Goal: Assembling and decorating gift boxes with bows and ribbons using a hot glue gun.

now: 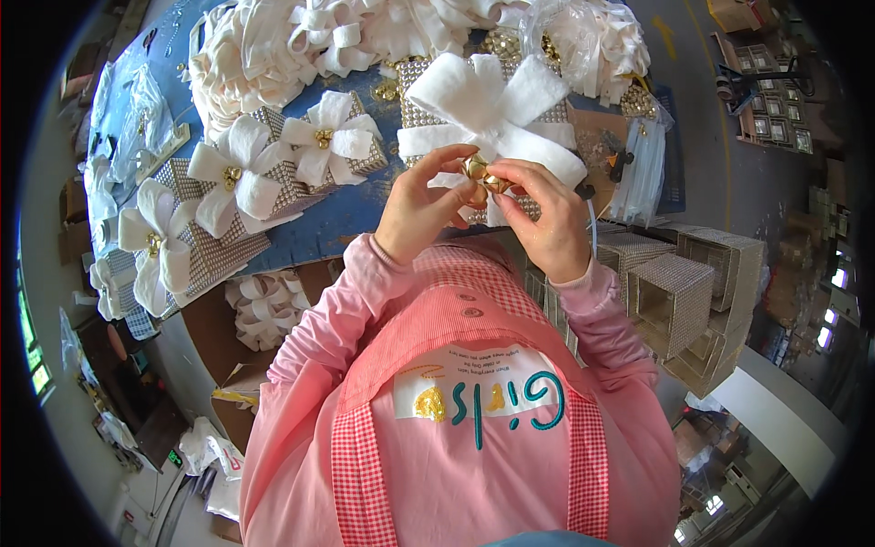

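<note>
A small cluster of gold jingle bells (pixel 475 168) is pinched in the fingertips of both hands, in front of my chest. My left hand (pixel 417 208) grips it from the left side, thumb and fingers closed. From the right, my right hand (pixel 552 217) holds it between thumb and forefinger. Just beyond and partly beneath them, a large white fabric bow (pixel 483 102) lies on a box covered in silvery beads (pixel 416 115). My hands hide the bow's near part. Any wire or thread on the bells is too small to make out.
On the blue table (pixel 319 232), several beaded boxes with white bows (pixel 239 175) and gold bells stand at left. A heap of white fabric strips (pixel 244 64) lies behind. Clear plastic sleeves (pixel 643 171) hang at right, above stacked beaded frames (pixel 674 296). White bows fill a carton (pixel 266 308) below.
</note>
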A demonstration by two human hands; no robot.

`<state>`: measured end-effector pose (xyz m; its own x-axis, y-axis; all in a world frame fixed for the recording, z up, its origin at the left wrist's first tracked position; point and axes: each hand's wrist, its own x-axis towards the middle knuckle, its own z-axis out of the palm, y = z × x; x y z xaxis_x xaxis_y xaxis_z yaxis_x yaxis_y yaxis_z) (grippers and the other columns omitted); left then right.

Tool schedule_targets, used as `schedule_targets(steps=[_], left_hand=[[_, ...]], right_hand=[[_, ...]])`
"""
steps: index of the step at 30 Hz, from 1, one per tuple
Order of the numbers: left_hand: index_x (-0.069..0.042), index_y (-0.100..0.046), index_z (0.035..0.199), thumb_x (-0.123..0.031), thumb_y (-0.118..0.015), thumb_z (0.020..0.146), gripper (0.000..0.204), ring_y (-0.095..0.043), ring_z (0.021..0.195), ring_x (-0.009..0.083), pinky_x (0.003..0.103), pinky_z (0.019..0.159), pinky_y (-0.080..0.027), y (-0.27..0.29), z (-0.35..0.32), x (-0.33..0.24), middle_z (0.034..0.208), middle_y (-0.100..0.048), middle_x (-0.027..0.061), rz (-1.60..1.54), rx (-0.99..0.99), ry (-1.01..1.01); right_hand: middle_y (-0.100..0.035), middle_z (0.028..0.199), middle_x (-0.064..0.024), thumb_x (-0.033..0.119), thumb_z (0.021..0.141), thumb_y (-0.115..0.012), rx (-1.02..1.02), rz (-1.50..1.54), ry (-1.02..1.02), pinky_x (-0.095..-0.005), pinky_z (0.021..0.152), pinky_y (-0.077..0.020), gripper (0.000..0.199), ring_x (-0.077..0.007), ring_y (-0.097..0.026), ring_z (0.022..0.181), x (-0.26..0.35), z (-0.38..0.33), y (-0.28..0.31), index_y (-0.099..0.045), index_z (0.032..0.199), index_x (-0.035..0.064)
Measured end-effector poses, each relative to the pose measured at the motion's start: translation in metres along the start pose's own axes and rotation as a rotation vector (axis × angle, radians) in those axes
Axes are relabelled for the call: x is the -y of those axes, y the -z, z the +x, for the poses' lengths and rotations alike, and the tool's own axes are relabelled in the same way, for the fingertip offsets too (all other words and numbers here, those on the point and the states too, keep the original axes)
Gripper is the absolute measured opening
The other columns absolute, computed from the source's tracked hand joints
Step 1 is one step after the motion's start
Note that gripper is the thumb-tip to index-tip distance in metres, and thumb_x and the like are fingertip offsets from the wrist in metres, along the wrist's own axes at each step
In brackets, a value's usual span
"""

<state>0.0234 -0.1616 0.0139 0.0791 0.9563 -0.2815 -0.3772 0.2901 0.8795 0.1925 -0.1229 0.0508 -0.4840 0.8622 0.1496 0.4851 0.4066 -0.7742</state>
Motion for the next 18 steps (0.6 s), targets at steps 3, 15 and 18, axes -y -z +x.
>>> schedule_targets(steps=[3,15,18], left_hand=[[-0.005,-0.047,0.123,-0.005,-0.056,0.087,0.037,-0.065,0.076,0.016,0.02,0.053,-0.051,-0.002,-0.002,-0.002,0.104,-0.053,0.0073,0.03,-0.024,0.008],[-0.006,-0.042,0.128,-0.016,-0.055,0.09,0.041,-0.065,0.078,0.0167,0.019,0.054,-0.049,0.007,0.0,0.0,0.105,-0.06,0.007,-0.094,0.056,0.078],[-0.006,-0.04,0.129,-0.016,-0.054,0.091,0.042,-0.065,0.082,0.0177,0.02,0.057,-0.05,0.006,-0.001,-0.004,0.105,-0.06,0.0074,-0.103,0.08,0.115]], right_hand=[[-0.06,0.1,-0.0098,-0.002,0.074,-0.062,-0.007,0.003,-0.005,-0.032,0.072,-0.0497,0.03,-0.0247,-0.062,0.083,0.0,0.001,0.0,-0.059,0.103,0.0056],[-0.06,0.099,-0.0064,-0.005,0.074,-0.064,-0.028,0.187,-0.11,-0.0254,0.066,-0.0515,0.029,-0.0146,-0.062,0.08,-0.006,0.004,-0.003,-0.06,0.102,0.0037],[-0.06,0.1,-0.0058,-0.005,0.074,-0.064,-0.016,0.265,-0.176,-0.025,0.068,-0.052,0.029,-0.0137,-0.062,0.081,-0.011,0.004,-0.004,-0.06,0.102,0.0035]])
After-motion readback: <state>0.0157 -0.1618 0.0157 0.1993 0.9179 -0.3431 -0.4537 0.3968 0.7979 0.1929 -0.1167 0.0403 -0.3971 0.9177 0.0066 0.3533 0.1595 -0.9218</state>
